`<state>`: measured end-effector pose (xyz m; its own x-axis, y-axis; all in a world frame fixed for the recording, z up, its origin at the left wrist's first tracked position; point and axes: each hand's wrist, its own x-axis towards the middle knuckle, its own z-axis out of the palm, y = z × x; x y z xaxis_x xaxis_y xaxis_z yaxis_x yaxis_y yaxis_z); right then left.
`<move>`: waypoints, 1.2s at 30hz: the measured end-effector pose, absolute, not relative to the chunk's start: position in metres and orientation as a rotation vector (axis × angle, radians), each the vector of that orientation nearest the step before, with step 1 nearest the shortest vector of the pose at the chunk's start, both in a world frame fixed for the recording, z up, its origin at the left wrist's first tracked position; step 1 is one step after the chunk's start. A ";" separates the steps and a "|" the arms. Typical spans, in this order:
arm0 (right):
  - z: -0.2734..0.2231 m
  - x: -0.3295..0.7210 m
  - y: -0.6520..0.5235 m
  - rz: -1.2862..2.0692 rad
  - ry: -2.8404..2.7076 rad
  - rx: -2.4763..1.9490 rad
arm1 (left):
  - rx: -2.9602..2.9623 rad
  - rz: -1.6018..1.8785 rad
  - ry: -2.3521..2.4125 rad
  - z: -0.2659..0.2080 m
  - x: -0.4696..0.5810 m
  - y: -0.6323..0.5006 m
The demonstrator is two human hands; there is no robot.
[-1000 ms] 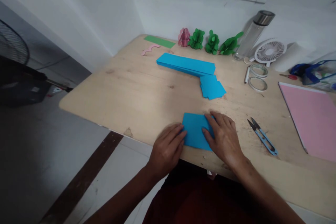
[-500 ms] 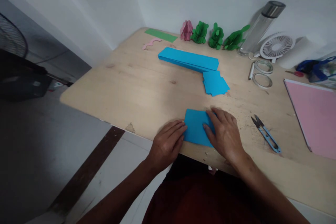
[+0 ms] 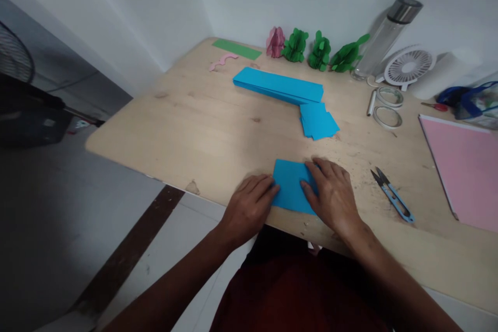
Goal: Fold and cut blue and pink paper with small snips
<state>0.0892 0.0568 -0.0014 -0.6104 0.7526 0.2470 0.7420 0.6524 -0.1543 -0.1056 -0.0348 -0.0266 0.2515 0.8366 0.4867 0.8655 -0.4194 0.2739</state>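
Observation:
A piece of blue paper [image 3: 291, 185] lies flat at the table's near edge, between my hands. At its left edge, the fingers of my left hand [image 3: 249, 207] are close together, with the fingertips and thumb holding that edge. My right hand [image 3: 333, 194] holds the right part down, its thumb and bent fingers on the paper and covering that side. Beyond them lie a small pile of blue paper squares [image 3: 319, 122] and a stack of long blue paper strips [image 3: 278, 84]. To the right of my right hand rest blue-handled thread snips [image 3: 393, 196], blades pointing away.
Along the wall stand green paper pieces [image 3: 319, 52], a pink folded paper piece [image 3: 276, 42], a clear bottle [image 3: 381, 41] and a small white fan [image 3: 410, 66]. Tape rolls [image 3: 388, 117] and a pink board [image 3: 465, 171] lie to the right. A green strip [image 3: 237, 49] lies far left.
My left thumb has shifted slightly up and right onto the paper's left edge. My right hand stays in the same place on the paper. The whole view has tilted a little.

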 end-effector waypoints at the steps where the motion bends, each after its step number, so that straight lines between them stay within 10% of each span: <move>1: 0.000 0.089 0.057 0.051 -2.578 -1.195 | -2.453 -0.878 -1.666 -0.026 -0.106 -0.035; 36: 0.000 0.179 0.034 -0.129 -2.824 -0.888 | -2.521 -0.841 -1.621 -0.033 -0.109 -0.033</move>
